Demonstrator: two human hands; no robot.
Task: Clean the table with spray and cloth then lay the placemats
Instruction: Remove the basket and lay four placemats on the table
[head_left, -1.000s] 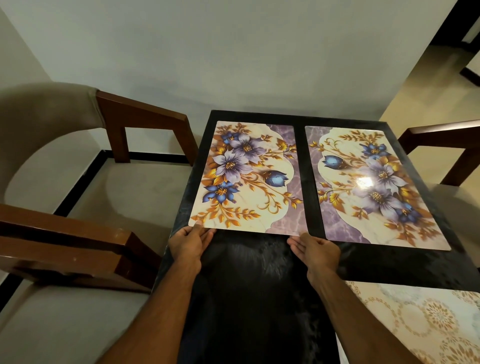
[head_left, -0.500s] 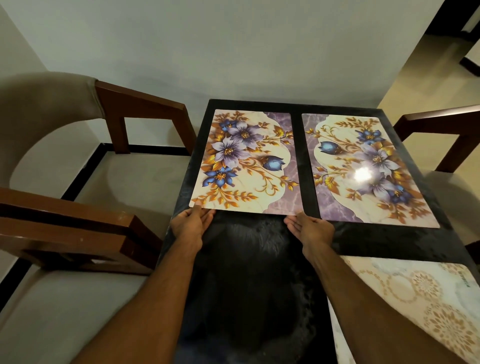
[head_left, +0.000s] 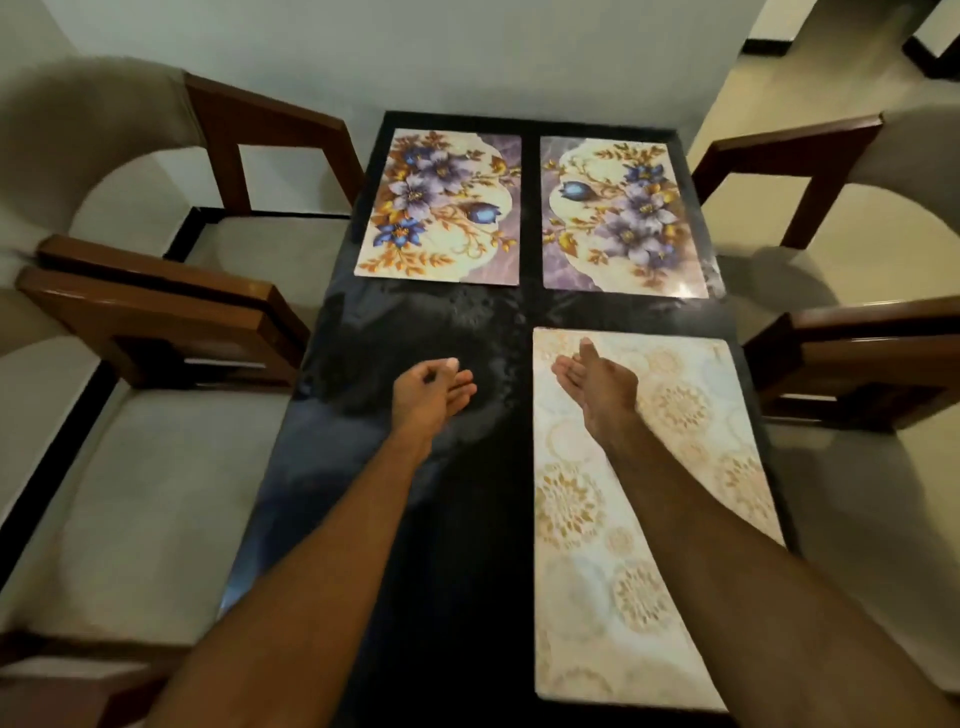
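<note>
Two floral placemats lie side by side at the far end of the dark glossy table: the left floral placemat and the right floral placemat. A cream placemat with gold medallions lies on the near right half. My left hand hovers over bare tabletop, fingers loosely curled, holding nothing. My right hand hovers over the far end of the cream placemat, fingers straight, palm turned inward. Neither hand touches a placemat. No spray or cloth is visible.
Wooden armchairs with beige cushions flank the table: two on the left and two on the right. A white wall stands behind the table's far end. Tiled floor opens at the upper right.
Both hands have let go of the left floral placemat's near edge and drawn back toward me. The view has pulled back, showing the cream placemat in full.
</note>
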